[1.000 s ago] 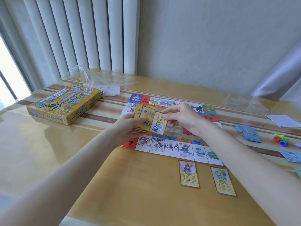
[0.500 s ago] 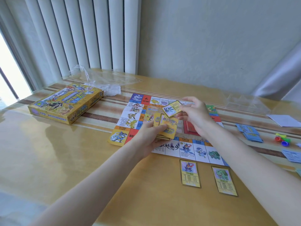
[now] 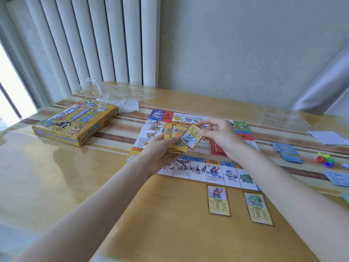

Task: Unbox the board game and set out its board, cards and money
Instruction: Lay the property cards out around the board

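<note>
The game board [image 3: 200, 167] lies unfolded mid-table. Above it my left hand [image 3: 160, 154] grips a fanned stack of yellow cards [image 3: 174, 135]. My right hand [image 3: 219, 137] pinches a single yellow card [image 3: 190, 137] at the top of that stack, tilted. Two yellow cards lie face up in front of the board's near edge, one [image 3: 218, 200] on the left and one [image 3: 257, 208] on the right. The yellow game box [image 3: 75, 121] sits closed at the far left. Blue cards [image 3: 288, 151] are stacked right of the board.
Crumpled clear wrap [image 3: 117, 91] and white paper lie behind the box. Coloured pawns [image 3: 324, 159] and more blue sheets [image 3: 338, 177] sit at the right edge, a white sheet [image 3: 328, 138] beyond them. Clear plastic [image 3: 279, 116] rests at the back right. Wall and blinds close the far side.
My hands have shifted slightly left over the board. The single card in my right hand has come back down onto the top of the stack held in my left.
</note>
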The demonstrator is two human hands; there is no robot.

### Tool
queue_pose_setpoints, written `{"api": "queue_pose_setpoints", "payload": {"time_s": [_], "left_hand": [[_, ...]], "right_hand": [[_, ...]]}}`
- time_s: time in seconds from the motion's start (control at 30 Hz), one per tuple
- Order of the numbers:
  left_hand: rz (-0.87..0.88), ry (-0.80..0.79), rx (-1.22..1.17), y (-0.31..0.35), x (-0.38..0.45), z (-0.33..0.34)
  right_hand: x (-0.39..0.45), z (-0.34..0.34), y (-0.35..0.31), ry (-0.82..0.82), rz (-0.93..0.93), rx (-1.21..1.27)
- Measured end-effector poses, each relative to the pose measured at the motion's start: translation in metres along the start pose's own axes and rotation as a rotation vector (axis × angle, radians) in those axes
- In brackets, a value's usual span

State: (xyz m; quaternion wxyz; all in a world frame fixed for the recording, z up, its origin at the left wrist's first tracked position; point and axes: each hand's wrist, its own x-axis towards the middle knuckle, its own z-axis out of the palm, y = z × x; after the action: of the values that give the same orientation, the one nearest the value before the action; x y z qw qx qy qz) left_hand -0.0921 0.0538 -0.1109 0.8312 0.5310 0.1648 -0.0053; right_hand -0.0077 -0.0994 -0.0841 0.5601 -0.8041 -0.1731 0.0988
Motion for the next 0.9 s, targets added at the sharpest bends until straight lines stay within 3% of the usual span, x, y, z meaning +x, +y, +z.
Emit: {"api": "queue_pose_setpoints", "payload": {"time_s": [0.27,0.5,0.67,0.77,0.9], "left_hand": [[0.038,-0.099,0.103,0.011,-0.006,-0.016],[0.057,-0.13,0.08,0.009,-0.005,-0.02],[0.096,-0.013,0.003,0.011,-0.001,-0.018],[0.115,0.093,-0.033,0.012,0.003,-0.022],[0.121,0.035,-0.014,0.011,0.0,-0.018]], "right_hand": [[-0.001,0.016,-0.009,-0.136,-0.111,0.06],[-0.003,0.013,-0.012,-0.208,-0.085,0.179],[-0.006,0.01,-0.014,-0.226,-0.038,0.179],[-0.006,0.012,-0.015,-0.201,0.012,0.27],[-0.005,0.02,-0.011,-0.068,0.03,0.194]]}}
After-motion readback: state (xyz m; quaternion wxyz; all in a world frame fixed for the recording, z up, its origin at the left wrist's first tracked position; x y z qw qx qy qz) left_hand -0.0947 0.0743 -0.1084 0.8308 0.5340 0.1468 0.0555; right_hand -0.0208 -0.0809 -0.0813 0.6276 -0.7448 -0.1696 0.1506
